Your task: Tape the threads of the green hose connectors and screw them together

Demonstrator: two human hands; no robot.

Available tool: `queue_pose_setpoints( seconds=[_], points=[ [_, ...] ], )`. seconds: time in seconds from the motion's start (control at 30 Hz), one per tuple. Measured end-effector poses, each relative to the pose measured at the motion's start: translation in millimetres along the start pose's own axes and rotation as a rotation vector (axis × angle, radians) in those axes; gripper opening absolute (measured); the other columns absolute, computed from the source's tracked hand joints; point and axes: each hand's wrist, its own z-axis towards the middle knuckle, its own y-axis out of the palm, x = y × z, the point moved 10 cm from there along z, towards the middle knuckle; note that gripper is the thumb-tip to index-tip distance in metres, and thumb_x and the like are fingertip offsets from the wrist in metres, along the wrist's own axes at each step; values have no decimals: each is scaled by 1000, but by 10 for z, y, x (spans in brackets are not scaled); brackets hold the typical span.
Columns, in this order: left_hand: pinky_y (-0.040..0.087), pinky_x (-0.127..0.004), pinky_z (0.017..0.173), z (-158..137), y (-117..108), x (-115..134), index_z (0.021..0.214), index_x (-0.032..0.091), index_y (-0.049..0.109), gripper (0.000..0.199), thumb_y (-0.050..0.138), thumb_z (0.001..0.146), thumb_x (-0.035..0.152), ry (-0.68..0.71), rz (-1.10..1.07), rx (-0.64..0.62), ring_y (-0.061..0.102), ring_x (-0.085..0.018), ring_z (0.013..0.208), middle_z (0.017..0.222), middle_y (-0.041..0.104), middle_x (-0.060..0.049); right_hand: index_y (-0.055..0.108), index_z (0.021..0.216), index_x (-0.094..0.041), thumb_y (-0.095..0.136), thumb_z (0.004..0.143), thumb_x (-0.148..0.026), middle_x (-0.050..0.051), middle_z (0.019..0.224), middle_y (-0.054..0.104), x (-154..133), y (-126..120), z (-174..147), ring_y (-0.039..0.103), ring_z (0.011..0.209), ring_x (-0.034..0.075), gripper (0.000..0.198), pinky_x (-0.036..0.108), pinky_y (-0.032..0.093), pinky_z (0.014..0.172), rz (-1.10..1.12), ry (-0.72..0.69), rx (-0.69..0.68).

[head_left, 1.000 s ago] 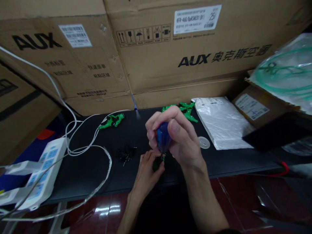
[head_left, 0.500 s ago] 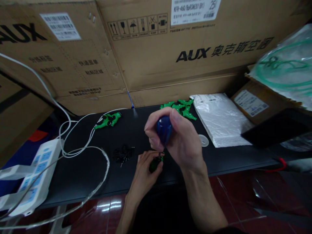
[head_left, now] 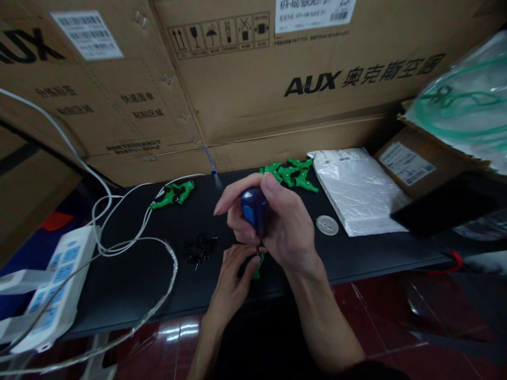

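Wrapped around the dark blue handle of a screwdriver is my right hand, its index finger lifted a little off the handle. The shaft points down at a small green plastic part near the table's front edge. My left hand grips that part by its left side, with the fingers and thumb closed on it; much of the part is hidden. Left of this hand lies a pile of small black screws. Beyond my right hand sit several green plastic parts.
A round metallic disc and a white padded bag lie on the black table at the right. At the left are a green part with black pieces, white cables and a power strip. Cardboard boxes wall off the back.
My right hand has moved slightly left with the screwdriver, and its index finger has loosened outward. The left hand's fingers have shifted on the green part, and more of its lower end shows.
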Motion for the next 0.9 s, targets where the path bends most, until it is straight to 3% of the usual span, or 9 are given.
queue_pose_setpoints(
  seconds=[0.07,0.1,0.17,0.3,0.43,0.73,0.9],
  points=[
    [47,-43,101,2,-6,-37,111,27,75,24,53,103,30,-14,-11,9,64,-25,106,108,76,-5,69,101,-24,61,98,-53,-4,62,48,-16,-28,-12,38,50,10,30,23,29,43,-14,-36,27],
    [48,-44,101,2,-11,-68,108,26,75,24,53,103,32,-25,-15,19,65,-26,105,107,77,-5,66,102,-26,71,93,-47,-5,63,50,-25,-55,-23,39,50,9,24,23,31,43,-31,-54,53],
    [50,-45,100,2,-16,-138,102,25,76,23,55,101,34,-46,-21,41,66,-27,105,106,78,-6,62,101,-28,85,82,-29,-5,71,58,-29,-102,-43,46,53,9,30,23,40,47,-82,-63,98],
    [54,-44,94,-12,-18,-281,100,20,74,22,60,97,37,-84,-26,81,68,-29,104,105,77,-8,65,97,-25,86,78,-15,-5,76,64,-9,-60,-43,54,60,10,31,23,47,56,-161,-16,67],
    [56,-41,86,-41,-36,-339,101,18,71,22,60,97,37,-105,-18,111,70,-27,98,104,77,-11,66,89,-21,84,79,-13,-6,74,61,-65,-7,-16,53,61,7,22,20,48,57,-168,-50,50],
    [51,-48,102,-6,27,-104,79,26,76,28,57,99,30,7,7,12,68,-28,108,103,79,-5,65,79,-20,83,83,-21,-5,78,62,-115,9,13,57,67,8,18,20,52,64,-273,-87,64],
    [53,-49,103,-22,-15,-11,104,26,76,19,61,97,36,7,35,60,68,-30,113,112,78,-8,68,81,-20,81,85,-21,-6,67,55,-128,-24,-58,58,65,9,13,21,51,63,-288,-109,66]
  ],
)
